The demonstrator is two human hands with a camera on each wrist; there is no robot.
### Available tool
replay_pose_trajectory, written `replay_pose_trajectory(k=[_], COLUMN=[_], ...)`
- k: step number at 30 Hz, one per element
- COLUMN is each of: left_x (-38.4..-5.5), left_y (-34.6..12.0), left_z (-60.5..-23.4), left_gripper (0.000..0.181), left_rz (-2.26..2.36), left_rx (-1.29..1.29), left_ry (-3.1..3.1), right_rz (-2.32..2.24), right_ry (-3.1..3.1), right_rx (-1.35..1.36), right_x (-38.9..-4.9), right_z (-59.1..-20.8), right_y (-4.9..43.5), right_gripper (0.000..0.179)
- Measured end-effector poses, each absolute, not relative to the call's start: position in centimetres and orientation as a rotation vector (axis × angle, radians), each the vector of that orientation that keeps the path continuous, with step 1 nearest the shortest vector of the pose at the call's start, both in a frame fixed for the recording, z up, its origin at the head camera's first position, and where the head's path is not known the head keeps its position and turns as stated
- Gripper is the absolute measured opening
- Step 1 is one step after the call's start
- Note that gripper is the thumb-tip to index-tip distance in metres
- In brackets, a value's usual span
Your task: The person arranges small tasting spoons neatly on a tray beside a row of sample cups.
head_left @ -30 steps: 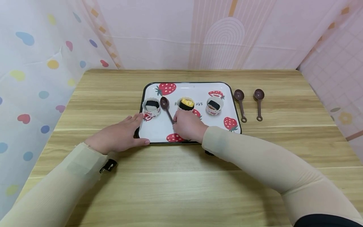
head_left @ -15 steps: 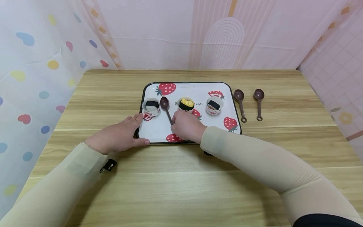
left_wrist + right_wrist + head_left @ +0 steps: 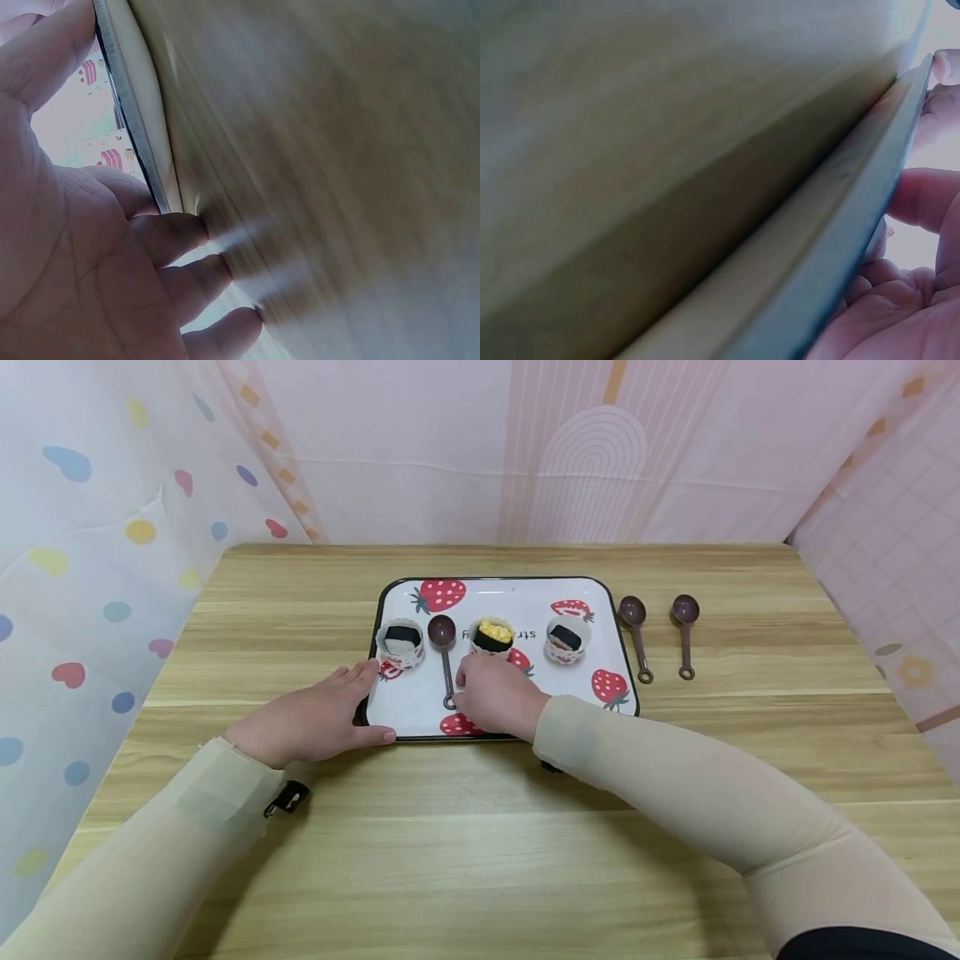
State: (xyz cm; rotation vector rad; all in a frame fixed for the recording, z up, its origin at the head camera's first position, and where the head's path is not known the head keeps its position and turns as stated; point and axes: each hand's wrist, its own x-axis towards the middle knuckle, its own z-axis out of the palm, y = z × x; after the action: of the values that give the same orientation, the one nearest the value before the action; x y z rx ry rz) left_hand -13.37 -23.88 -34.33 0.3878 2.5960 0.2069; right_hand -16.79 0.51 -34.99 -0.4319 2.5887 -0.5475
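My left hand [image 3: 318, 710] rests at the left front corner of the white strawberry-print tray [image 3: 540, 593], its fingers stretched along the rim. The right hand [image 3: 498, 693], fingers bent, sits low over the front middle of the tray. Its fingertips meet the ringed handle end of a brown measuring spoon [image 3: 442, 631] lying on the tray; whether they pinch it is hidden. Left of the spoon stands a paper cup with black-banded white sushi [image 3: 402, 635]. Just beyond the right hand is a cup with yellow-topped sushi [image 3: 495, 632]. Farther right, another cup holds dark-banded sushi [image 3: 566, 637].
Two more brown measuring spoons lie on the wooden table [image 3: 420, 860] right of the tray: the nearer spoon [image 3: 632, 610] beside the rim, the farther spoon [image 3: 685, 610] beyond it. Patterned cloth [image 3: 420, 460] hangs behind the table and at both sides.
The spoon on the tray has turned from slanting to nearly straight, its bowl shifting right and its handle end left. Its ring has come into sight beside the right fingers. The left hand has stayed still.
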Motion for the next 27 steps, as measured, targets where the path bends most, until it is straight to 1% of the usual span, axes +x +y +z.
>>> replay_pose_trajectory(k=[11,16,27], left_x=[-13.4,-13.4,-13.4], left_y=[-23.8,-23.8,-23.8], left_z=[-34.3,-34.3,-34.4], left_gripper=[0.116,0.116,0.117], left_rz=[0.206,0.214,0.199], left_rx=[0.391,0.412,0.419], left_ry=[2.597,2.600,2.601], right_rz=[-0.599,-0.684,-0.802], right_ry=[2.617,2.643,2.667], right_rx=[-0.474,-0.492,-0.422], right_x=[-16.3,-16.2,-16.7], right_z=[-34.2,-33.6,-33.1], right_y=[2.2,3.2,4.3], right_gripper=[0.028,0.024,0.023])
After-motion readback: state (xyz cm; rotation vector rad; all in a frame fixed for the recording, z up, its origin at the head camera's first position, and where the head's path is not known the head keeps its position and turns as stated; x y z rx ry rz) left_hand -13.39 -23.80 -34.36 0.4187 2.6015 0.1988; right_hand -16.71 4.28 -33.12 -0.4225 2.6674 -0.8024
